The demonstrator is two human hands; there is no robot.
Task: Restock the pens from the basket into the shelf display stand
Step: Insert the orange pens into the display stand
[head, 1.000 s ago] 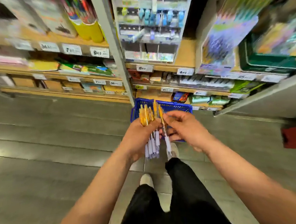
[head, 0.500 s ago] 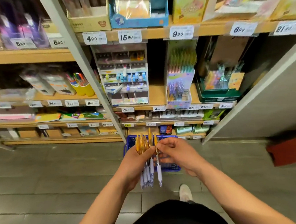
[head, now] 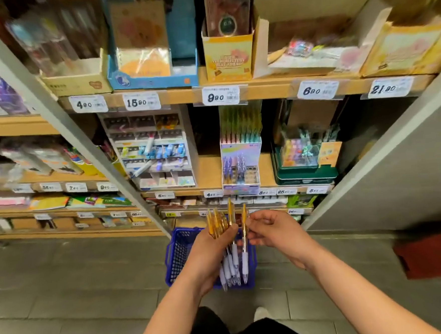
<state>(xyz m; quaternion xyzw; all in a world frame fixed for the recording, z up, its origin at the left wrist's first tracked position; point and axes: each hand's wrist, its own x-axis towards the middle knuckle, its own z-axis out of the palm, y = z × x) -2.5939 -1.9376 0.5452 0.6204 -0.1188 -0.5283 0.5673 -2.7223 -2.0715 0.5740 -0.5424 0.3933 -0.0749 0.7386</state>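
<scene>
Compared with half a second earlier, your view had tilted up a little further, so the shelf display stand (head: 239,163) sat nearer the middle and the top shelf's boxes filled the upper edge. Your left hand (head: 212,256) was still wrapped around the bundle of pens (head: 226,247), amber ends up, pale grips down. Your right hand (head: 272,232) still pinched one pen (head: 244,246) just beside the bundle. The blue basket (head: 178,253) stayed on the floor beneath both hands.
</scene>
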